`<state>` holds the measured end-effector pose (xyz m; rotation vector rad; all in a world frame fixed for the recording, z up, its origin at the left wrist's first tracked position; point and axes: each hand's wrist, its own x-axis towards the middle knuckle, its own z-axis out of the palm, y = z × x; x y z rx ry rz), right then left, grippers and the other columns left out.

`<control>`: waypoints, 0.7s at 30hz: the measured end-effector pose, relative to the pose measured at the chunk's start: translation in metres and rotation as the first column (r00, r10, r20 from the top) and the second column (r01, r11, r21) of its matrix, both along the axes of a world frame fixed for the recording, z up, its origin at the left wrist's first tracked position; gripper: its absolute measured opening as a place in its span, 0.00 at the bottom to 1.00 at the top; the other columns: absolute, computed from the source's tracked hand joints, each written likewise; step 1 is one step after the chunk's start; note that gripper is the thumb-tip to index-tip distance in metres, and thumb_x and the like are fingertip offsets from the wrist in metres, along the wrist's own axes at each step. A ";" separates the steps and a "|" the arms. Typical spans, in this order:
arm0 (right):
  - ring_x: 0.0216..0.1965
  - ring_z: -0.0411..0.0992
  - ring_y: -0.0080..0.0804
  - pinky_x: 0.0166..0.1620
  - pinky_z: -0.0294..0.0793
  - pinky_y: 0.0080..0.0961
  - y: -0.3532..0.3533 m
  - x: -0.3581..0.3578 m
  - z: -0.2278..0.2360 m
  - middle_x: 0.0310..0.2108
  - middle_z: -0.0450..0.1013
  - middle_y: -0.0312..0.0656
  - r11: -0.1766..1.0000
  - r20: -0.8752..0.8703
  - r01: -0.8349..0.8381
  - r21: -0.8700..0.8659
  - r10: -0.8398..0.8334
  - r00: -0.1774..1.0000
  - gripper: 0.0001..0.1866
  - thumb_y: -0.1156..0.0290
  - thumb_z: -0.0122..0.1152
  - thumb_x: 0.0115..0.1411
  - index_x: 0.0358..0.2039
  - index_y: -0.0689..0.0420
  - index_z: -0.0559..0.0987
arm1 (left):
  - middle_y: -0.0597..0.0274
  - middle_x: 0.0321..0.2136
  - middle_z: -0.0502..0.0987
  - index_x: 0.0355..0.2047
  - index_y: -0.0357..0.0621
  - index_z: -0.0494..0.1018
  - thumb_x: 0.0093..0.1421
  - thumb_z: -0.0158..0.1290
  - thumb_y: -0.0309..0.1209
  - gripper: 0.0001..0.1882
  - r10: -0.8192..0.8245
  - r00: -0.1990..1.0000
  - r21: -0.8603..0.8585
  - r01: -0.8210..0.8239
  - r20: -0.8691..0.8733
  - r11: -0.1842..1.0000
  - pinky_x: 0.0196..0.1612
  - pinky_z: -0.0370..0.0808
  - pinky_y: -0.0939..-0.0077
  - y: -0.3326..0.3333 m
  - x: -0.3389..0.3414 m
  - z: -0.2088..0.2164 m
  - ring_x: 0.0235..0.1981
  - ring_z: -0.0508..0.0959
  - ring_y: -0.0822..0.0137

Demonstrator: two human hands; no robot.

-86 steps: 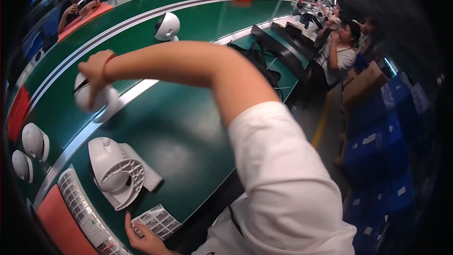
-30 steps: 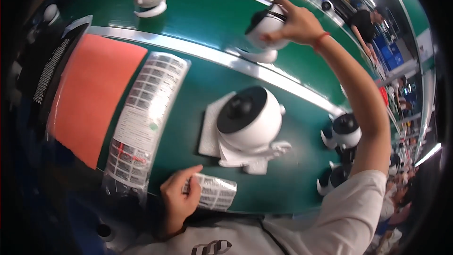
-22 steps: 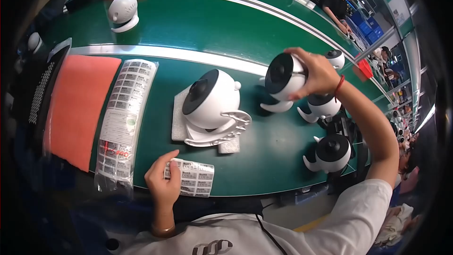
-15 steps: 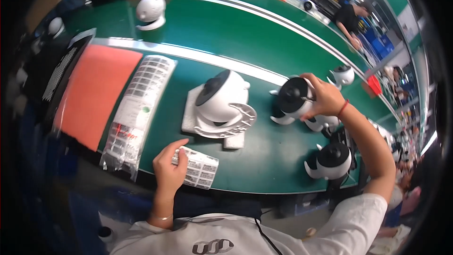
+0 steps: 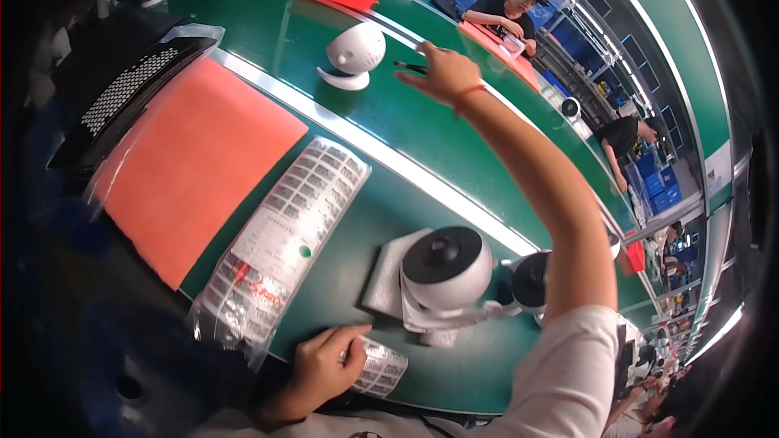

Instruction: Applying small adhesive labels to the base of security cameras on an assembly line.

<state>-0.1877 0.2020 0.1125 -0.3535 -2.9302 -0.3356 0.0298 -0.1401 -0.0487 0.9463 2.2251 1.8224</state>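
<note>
One foam-propped camera (image 5: 448, 280) serves as landmark. Below and left of it, the left hand (image 5: 329, 362) grasps one label sheet (image 5: 383, 369), thumb near forefinger. Beyond it, the right hand (image 5: 449, 77), fingers partly curled, grips one dark pronged tool (image 5: 411, 67) near one white device (image 5: 359, 49). To its left: one label bundle (image 5: 280, 245), one orange mat (image 5: 201, 169).

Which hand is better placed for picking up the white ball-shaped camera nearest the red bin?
Probably the right hand: it is extended near the white ball-shaped camera, though holding a slim dark tool. The left hand is farther back, touching a label sheet.
</note>
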 end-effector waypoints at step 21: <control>0.45 0.78 0.46 0.48 0.76 0.31 0.020 -0.001 0.039 0.45 0.77 0.53 0.970 -0.229 -0.121 -0.210 0.071 0.971 0.57 0.37 0.75 0.30 0.58 0.58 0.69 | 0.49 0.29 0.80 0.37 0.40 0.78 0.53 0.55 0.20 0.11 -0.092 0.991 0.045 0.088 0.094 0.995 0.31 0.79 0.67 0.003 -0.011 0.005 0.28 0.81 0.53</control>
